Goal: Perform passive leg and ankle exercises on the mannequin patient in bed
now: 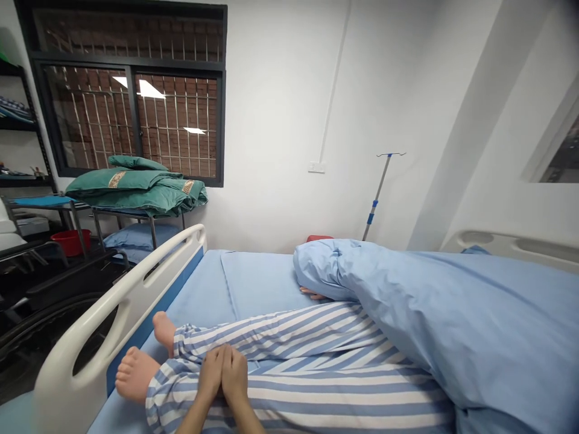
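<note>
Your left hand and right hand sit side by side on the shins, narrow, fingers together, the two hands touching; you can't tell whether they pinch the cloth or only press it. They rest on the striped pyjama trousers of a person lying on the bed, near the ankles. The legs lie across the blue bed sheet, long axis running from the bare feet at lower left up to the right under the blue quilt, toes pointing left. Risk: the nearer foot lies just beside the white side rail, so any shift that way could knock it against the rail. The smooth cloth could also slip under your palms, and the person's hand by the quilt could get pinned.
</note>
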The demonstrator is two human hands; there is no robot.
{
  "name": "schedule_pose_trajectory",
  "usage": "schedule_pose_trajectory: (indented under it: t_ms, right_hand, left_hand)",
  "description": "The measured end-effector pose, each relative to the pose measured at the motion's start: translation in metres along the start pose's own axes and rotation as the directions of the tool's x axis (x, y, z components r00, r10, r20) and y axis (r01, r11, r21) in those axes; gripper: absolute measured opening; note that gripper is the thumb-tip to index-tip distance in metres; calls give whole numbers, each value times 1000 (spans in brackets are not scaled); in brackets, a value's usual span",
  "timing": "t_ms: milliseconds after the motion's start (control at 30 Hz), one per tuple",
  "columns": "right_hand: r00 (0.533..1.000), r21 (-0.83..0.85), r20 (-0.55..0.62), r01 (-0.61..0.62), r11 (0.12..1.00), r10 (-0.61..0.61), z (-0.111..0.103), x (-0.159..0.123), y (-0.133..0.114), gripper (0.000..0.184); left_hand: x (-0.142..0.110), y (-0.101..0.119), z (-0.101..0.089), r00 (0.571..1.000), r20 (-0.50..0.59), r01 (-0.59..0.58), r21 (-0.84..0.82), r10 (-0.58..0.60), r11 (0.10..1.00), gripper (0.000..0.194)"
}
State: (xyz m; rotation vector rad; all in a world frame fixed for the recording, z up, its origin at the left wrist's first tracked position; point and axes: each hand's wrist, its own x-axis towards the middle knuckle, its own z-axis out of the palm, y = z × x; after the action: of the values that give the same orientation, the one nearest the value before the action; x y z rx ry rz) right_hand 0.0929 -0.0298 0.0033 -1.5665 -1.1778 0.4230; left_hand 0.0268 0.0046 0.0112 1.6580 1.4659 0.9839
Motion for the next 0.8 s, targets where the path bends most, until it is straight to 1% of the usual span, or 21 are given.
schedule_pose_trajectory:
  t_ms: [67, 100, 167, 233, 300, 400, 467, 567, 667, 733, 800]
  right_hand:
    - [1000, 99, -25, -12, 995, 15, -1, 3, 2, 48]
    - [999, 133, -27, -14, 991, 18, -2, 4, 3, 50]
    - [1000, 173, -23, -16, 985, 20, -3, 6, 4, 51]
    - [999, 197, -33, -22, 980, 29, -3, 7, 5, 50]
    - [998, 219, -40, -34, 975, 44, -4, 7, 6, 47]
    - [997, 231, -33, -55, 971, 65, -4, 5, 6, 45]
    - [997, 228, -32, -58, 972, 67, -3, 4, 7, 44]
    - [998, 199, -33, -53, 978, 61, -3, 5, 7, 45]
    - [998, 95, 12, -55, 994, 54, -8, 10, 3, 46]
    - [998, -12, 58, -6, 1000, 7, -17, 14, 0, 45]
    - [993, -83, 92, 78, 993, -71, -27, 17, -3, 44]
  left_hand:
    - [7, 14, 2, 998, 59, -22, -120, 29, 992, 35]
    - [9, 21, 4, 997, 63, -22, -184, 34, 983, 36]
    - [9, 29, 7, 1000, 22, -7, -283, 13, 959, 37]
    - [5, 28, 10, 999, -47, -13, -307, -1, 952, 38]
    - [-2, 19, 14, 997, -67, -41, -234, 26, 971, 39]
    - [-11, 2, 19, 995, -48, -93, -36, 91, 995, 36]
    - [-13, -5, 21, 993, -41, -106, 37, 107, 994, 36]
    - [-13, -6, 20, 994, -17, -107, 77, 108, 991, 38]
    - [-13, -1, 17, 993, -30, -108, 96, 111, 990, 37]
    - [-14, 3, 16, 992, -26, -125, 84, 127, 989, 37]
    - [-16, 5, 16, 991, -4, -135, 67, 136, 989, 39]
